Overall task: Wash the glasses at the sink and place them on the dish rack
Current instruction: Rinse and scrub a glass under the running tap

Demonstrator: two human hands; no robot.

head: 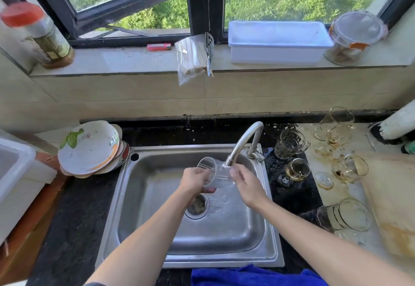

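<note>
Honestly, I couldn't read a single word anywhere from where I stood. The red-capped jar (42,36) on the windowsill (139,62) had a paper label, but the print on it was way too blurry to make out. The pink lighter (159,47) further along the sill showed no lettering I could read either.

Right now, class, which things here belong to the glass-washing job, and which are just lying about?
Job: glass, gripped by the left hand, with the right hand at its base; tap; sink; dirty glasses to its right.
Lying about: stacked plates; lighter; spice jar; white tub; blue cloth.
</note>
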